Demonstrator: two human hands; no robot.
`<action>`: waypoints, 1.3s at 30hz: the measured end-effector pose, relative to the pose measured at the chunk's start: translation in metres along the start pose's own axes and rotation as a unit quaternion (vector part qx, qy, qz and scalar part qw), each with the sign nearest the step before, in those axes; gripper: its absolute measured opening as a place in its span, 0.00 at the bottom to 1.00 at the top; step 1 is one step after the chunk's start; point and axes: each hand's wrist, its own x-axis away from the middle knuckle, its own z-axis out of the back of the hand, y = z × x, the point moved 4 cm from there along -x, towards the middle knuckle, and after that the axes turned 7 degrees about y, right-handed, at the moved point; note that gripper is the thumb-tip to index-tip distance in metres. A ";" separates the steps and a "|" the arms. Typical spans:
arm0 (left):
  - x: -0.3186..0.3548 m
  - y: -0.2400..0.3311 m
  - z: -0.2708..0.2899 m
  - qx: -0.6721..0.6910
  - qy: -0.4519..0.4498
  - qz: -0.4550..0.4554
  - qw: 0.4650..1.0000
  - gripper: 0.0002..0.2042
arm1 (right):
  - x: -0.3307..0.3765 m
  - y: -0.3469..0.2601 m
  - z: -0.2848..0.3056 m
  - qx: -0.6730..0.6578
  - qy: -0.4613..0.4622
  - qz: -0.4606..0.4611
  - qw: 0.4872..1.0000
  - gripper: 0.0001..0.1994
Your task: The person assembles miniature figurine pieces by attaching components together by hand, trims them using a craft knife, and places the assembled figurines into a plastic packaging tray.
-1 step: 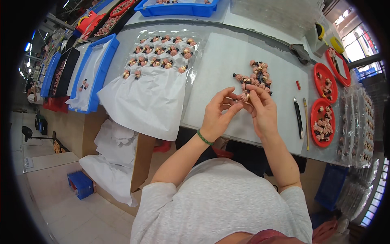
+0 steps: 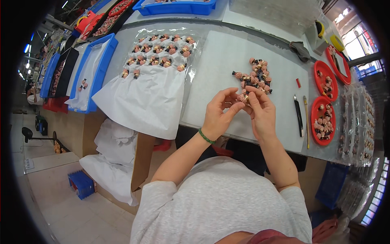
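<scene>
A small pink-haired figurine (image 2: 243, 97) is pinched at the fingertips of both my hands, over the near part of a white sheet (image 2: 219, 61). My left hand (image 2: 219, 116) closes on it from the left, with a green beaded bracelet on the wrist. My right hand (image 2: 263, 118) grips it from the right, thumb and forefinger together. The fingers hide much of the figurine. Just beyond my fingertips lies a loose pile of similar pink and black figurines (image 2: 260, 75).
Left of the sheet, figurines stand in rows in a clear tray partly covered by white paper (image 2: 140, 103). A black craft knife (image 2: 299, 118), a thin brush (image 2: 306, 126) and a red cap (image 2: 298, 83) lie right, beside red dishes (image 2: 323, 142) of figurines. A blue bin (image 2: 91, 67) stands far left.
</scene>
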 end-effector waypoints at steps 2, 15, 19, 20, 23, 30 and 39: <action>0.000 -0.004 -0.003 -0.008 -0.018 -0.006 1.000 0.12 | 0.011 0.009 0.004 -0.030 0.046 0.080 0.995 0.12; 0.009 -0.002 0.007 0.102 -0.063 0.149 0.982 0.11 | 0.030 0.021 0.018 0.064 0.021 0.234 0.970 0.17; 0.010 -0.006 0.009 0.141 -0.059 0.196 0.969 0.13 | 0.034 0.019 0.018 0.112 0.028 0.291 0.950 0.20; 0.010 -0.007 0.008 0.167 -0.066 0.203 0.962 0.14 | 0.035 0.018 0.018 0.133 0.030 0.311 0.941 0.20; 0.011 -0.010 0.006 0.207 -0.074 0.233 0.947 0.15 | 0.035 0.016 0.018 0.180 0.026 0.356 0.917 0.19; 0.012 -0.013 0.015 0.173 -0.040 0.248 0.952 0.15 | 0.026 -0.001 0.007 0.308 -0.045 0.446 0.839 0.12; 0.014 0.024 0.027 0.110 -0.017 0.213 0.971 0.12 | -0.030 -0.032 -0.023 0.412 -0.059 0.432 0.801 0.09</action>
